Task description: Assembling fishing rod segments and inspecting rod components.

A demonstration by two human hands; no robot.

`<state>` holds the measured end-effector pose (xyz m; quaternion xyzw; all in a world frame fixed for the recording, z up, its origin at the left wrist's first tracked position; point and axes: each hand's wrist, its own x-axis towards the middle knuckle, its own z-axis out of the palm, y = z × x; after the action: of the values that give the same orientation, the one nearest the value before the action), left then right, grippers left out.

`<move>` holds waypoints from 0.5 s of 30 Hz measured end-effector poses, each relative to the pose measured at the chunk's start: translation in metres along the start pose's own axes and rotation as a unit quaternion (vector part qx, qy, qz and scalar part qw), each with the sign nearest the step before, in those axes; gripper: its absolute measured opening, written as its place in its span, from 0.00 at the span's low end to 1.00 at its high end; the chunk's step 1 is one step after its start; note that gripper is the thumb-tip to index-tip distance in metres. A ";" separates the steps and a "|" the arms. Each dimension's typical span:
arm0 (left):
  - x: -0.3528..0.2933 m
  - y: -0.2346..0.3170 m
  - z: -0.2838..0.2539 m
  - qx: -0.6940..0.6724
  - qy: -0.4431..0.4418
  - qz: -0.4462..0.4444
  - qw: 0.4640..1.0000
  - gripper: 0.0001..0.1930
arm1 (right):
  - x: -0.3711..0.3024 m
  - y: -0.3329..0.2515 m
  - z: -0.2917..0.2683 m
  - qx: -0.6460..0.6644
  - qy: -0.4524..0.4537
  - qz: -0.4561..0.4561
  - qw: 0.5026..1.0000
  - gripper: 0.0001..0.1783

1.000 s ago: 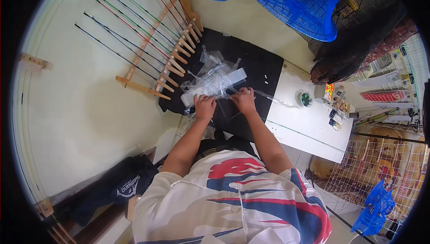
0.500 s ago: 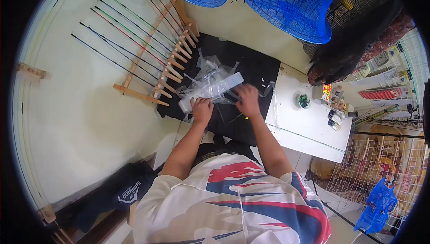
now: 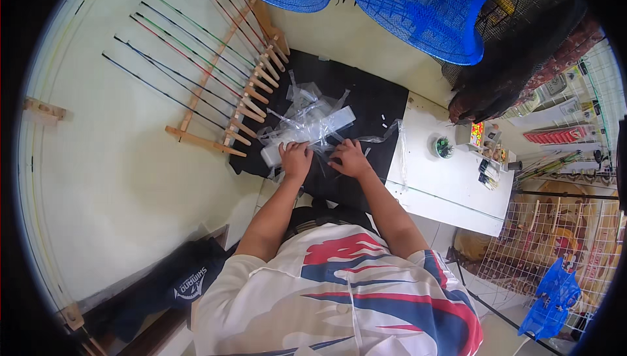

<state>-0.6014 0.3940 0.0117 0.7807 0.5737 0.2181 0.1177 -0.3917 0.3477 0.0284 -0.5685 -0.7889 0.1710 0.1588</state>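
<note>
A long, pale box lies slanted on the black table cover, with crumpled clear plastic wrap under and around it. My left hand presses on the box's near left end, fingers bent over its edge. Close to the box's near side, my right hand has its fingers bent onto the loose clear plastic; its fingertips are partly hard to make out. A strip of this plastic stretches away to the right of that hand. Two small white bits lie farther right on the black cover.
A wooden rack with several thin rods stands at the left. The white tabletop on the right bears a small potted plant. Blue mesh nets hang above the far side. A wire grid stands at the lower right.
My right hand has moved left and slightly nearer me, toward the box's near side. The plastic strip to its right has shifted. My left hand stays on the box.
</note>
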 end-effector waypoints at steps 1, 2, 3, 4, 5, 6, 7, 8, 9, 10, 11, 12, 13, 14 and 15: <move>0.000 0.000 0.000 -0.005 0.000 -0.008 1.000 0.11 | 0.000 -0.003 -0.003 -0.004 -0.018 0.004 1.000 0.17; 0.000 0.000 0.000 -0.010 -0.001 -0.016 1.000 0.11 | 0.000 -0.007 -0.005 -0.003 -0.019 0.005 1.000 0.17; 0.000 -0.001 0.001 -0.010 -0.001 -0.016 1.000 0.11 | -0.001 -0.007 -0.005 0.009 -0.023 -0.003 1.000 0.16; 0.000 -0.003 0.002 -0.002 0.002 -0.013 1.000 0.12 | -0.001 -0.007 -0.006 0.020 -0.027 -0.012 0.999 0.16; -0.001 -0.005 0.003 0.006 0.005 -0.010 1.000 0.13 | -0.001 -0.005 -0.004 0.020 -0.027 -0.011 0.999 0.16; 0.000 -0.005 0.003 0.005 0.004 -0.008 1.000 0.13 | -0.002 -0.001 0.000 -0.002 -0.024 -0.021 0.999 0.15; 0.000 -0.005 0.003 0.000 0.004 -0.006 1.000 0.13 | -0.004 0.004 0.003 -0.025 -0.022 -0.031 0.999 0.14; 0.000 -0.004 0.003 -0.004 0.004 -0.003 1.000 0.13 | -0.008 0.010 0.005 -0.025 -0.022 -0.029 0.999 0.14; -0.002 -0.007 0.003 -0.003 0.003 -0.006 1.000 0.13 | -0.010 0.013 0.004 -0.031 0.054 0.013 0.998 0.14; -0.003 -0.009 0.003 -0.002 -0.003 -0.006 1.000 0.13 | -0.012 0.019 0.002 -0.039 0.130 0.056 0.989 0.13; -0.004 -0.010 0.002 0.000 -0.009 -0.006 1.000 0.13 | -0.015 0.029 -0.003 -0.034 0.179 0.154 0.971 0.13; -0.004 -0.012 0.002 0.001 -0.010 -0.007 1.000 0.13 | -0.019 0.042 -0.006 -0.029 0.225 0.249 0.942 0.13; -0.004 -0.013 0.002 0.001 -0.006 0.003 1.000 0.12 | -0.024 0.054 -0.009 -0.006 0.259 0.390 0.883 0.14; -0.005 -0.014 0.003 0.000 -0.002 0.013 1.000 0.12 | -0.028 0.066 -0.011 0.017 0.287 0.522 0.803 0.14; -0.006 -0.016 0.003 0.001 -0.003 0.013 1.000 0.12 | -0.028 0.073 -0.017 -0.004 0.318 0.583 0.747 0.15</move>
<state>-0.6151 0.3934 0.0004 0.7890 0.5633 0.2163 0.1159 -0.3138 0.3444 0.0091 -0.9401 -0.2080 0.0368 0.2676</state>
